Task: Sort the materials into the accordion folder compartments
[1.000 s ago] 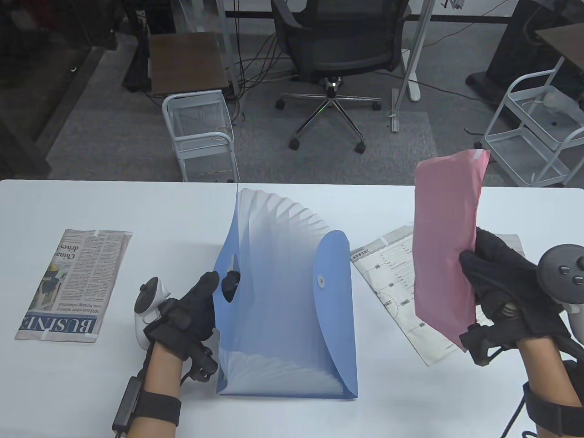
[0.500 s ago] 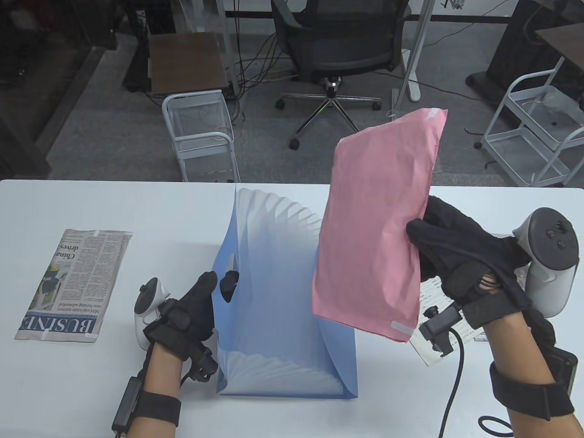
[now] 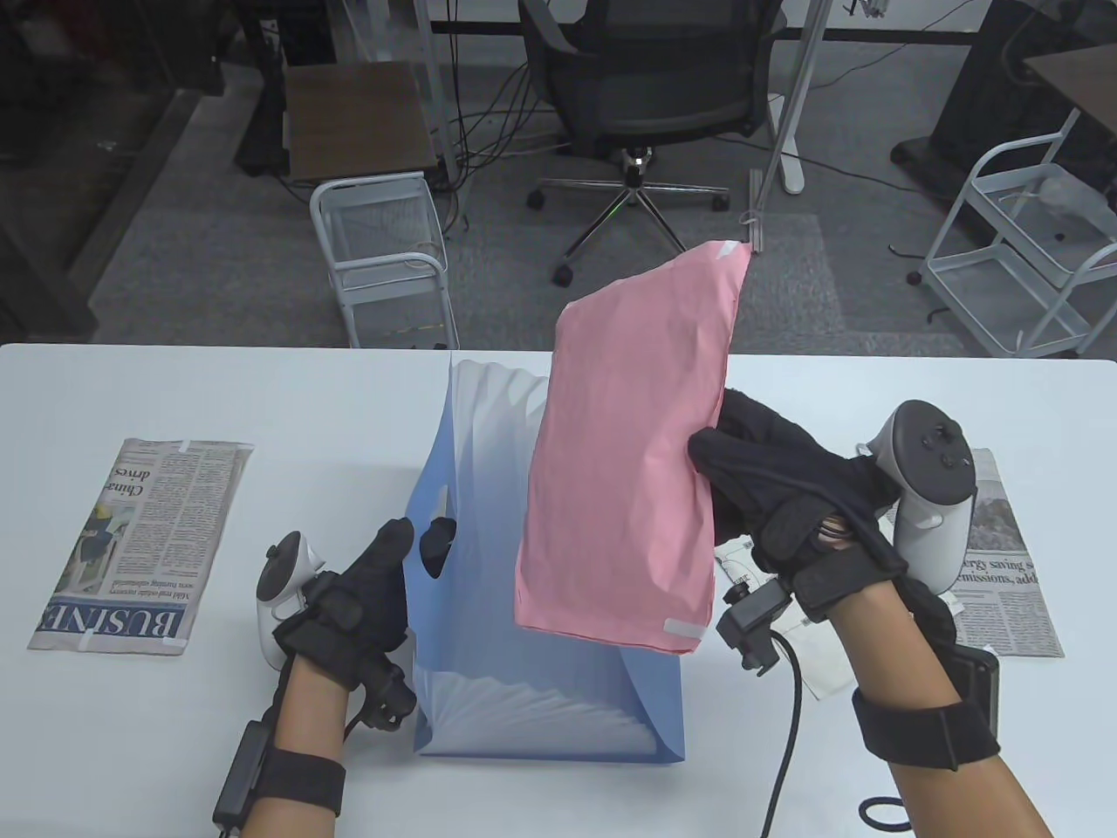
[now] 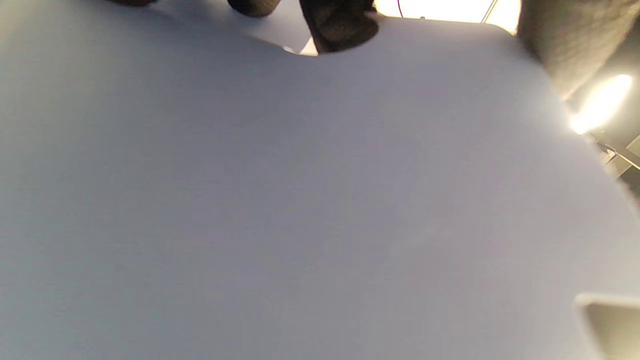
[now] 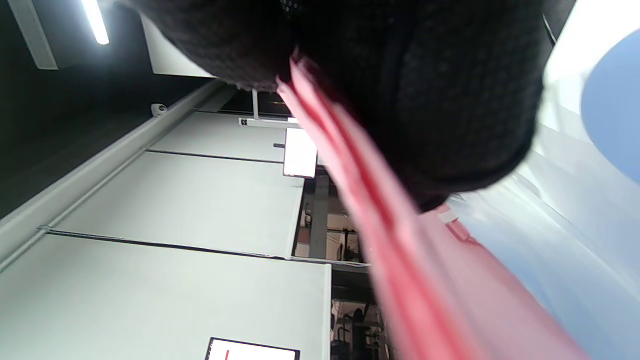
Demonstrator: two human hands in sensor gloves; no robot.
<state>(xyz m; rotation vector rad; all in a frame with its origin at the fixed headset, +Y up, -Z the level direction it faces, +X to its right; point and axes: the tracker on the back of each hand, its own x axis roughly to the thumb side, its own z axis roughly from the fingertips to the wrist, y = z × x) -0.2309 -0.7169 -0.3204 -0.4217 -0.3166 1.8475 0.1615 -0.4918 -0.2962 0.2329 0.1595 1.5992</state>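
Observation:
A blue accordion folder (image 3: 489,541) stands fanned open at the table's middle, its white pleats (image 3: 489,401) spread at the back. My left hand (image 3: 393,559) grips its left wall through the handle cutout; in the left wrist view that wall (image 4: 300,200) fills the frame, with fingertips (image 4: 340,25) at the top. My right hand (image 3: 750,471) pinches the right edge of a folded pink paper (image 3: 628,471) and holds it tilted in the air above the folder's right half. In the right wrist view the pink paper (image 5: 380,215) hangs from the gloved fingers (image 5: 400,90).
A folded newspaper (image 3: 140,541) lies at the table's left. A white printed sheet (image 3: 785,637) and another newspaper (image 3: 1003,559) lie at the right, partly under my right arm. The table's far edge borders a floor with a chair and wire carts.
My right hand has carried the pink paper leftward from the right side of the table to above the folder. The left hand and folder have stayed put.

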